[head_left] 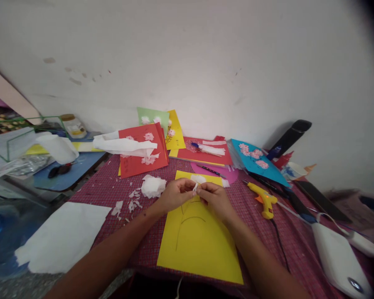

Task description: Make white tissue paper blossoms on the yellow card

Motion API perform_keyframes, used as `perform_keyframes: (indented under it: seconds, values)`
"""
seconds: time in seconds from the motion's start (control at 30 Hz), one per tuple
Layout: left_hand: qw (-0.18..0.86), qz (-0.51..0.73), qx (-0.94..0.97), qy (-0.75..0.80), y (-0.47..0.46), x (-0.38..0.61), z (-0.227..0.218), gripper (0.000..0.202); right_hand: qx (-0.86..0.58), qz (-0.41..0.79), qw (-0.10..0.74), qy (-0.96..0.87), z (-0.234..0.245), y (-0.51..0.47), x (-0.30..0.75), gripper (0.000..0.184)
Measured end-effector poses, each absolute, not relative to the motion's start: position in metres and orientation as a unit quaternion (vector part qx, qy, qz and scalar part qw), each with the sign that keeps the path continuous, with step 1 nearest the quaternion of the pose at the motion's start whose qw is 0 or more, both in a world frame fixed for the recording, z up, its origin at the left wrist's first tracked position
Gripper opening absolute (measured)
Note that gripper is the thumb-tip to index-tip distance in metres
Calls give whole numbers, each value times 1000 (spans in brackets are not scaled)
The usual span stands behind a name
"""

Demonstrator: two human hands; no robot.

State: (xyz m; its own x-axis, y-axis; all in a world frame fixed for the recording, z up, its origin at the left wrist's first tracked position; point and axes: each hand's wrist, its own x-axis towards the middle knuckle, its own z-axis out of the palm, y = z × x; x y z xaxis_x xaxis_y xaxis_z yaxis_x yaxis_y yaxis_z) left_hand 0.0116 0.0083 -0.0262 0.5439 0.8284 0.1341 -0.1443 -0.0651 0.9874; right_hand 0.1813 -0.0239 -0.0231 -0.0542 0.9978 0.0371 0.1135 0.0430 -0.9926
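Observation:
Both of my hands meet above a yellow sheet of paper [202,249] with dark curved lines drawn on it. Between the fingertips of my left hand [178,193] and my right hand [214,198] is a small twisted piece of white tissue paper [195,187], pinched from both sides. Just behind the fingers, a white tissue scrap [198,178] lies at the top of the yellow sheet. A crumpled wad of white tissue [153,186] sits left of my left hand, with torn bits [134,204] beside it.
A yellow glue gun [263,199] lies at right, its cord trailing forward. Red cards [143,145] with pink tissue flowers and a blue card [258,160] stand further back. A white tissue sheet [64,236] overhangs the left edge; a white power bank [339,259] is at right.

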Motion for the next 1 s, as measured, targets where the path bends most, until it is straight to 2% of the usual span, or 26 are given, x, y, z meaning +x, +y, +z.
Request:
perform_keyframes:
  seconds: [0.43, 0.73, 1.0]
  values:
    - [595, 399, 623, 314, 13, 12, -32, 24, -511, 502, 465, -520, -25, -22, 184, 20]
    - [563, 423, 627, 333, 11, 12, -30, 9, -496, 537, 462, -502, -23, -22, 184, 20]
    - [595, 396, 626, 312, 11, 11, -35, 26, -493, 527, 463, -515, -20, -22, 183, 24]
